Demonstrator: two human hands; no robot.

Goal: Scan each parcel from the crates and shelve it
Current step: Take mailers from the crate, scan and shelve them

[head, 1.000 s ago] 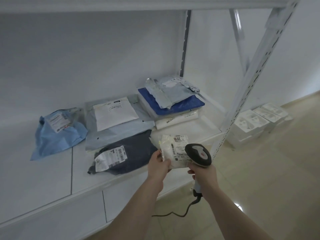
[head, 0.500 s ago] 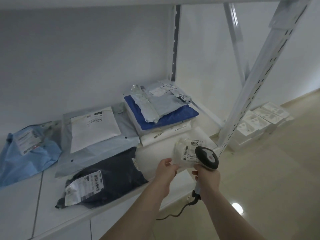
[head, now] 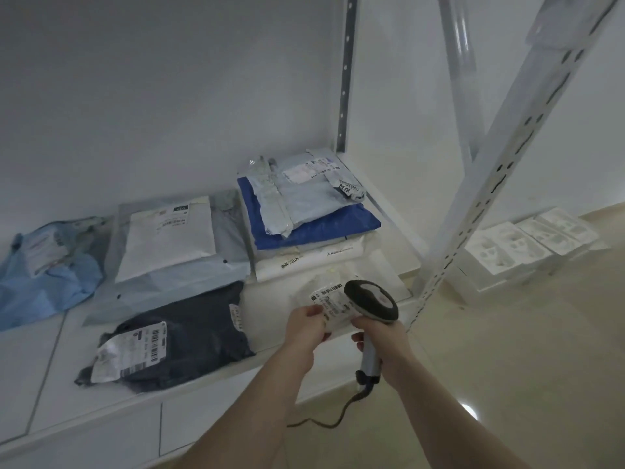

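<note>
Both forearms reach forward, bare. The left hand [head: 306, 324] pinches a parcel [head: 329, 301]. The right hand [head: 384, 343] grips a scanner [head: 370, 301] by its handle.

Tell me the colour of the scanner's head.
Dark grey scanner head with a lighter grey top panel; head view.

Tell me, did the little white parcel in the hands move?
Yes. The small white parcel went forward and down, toward the shelf. It was level with the dark parcel's near edge; now it sits beside its far end.
</note>
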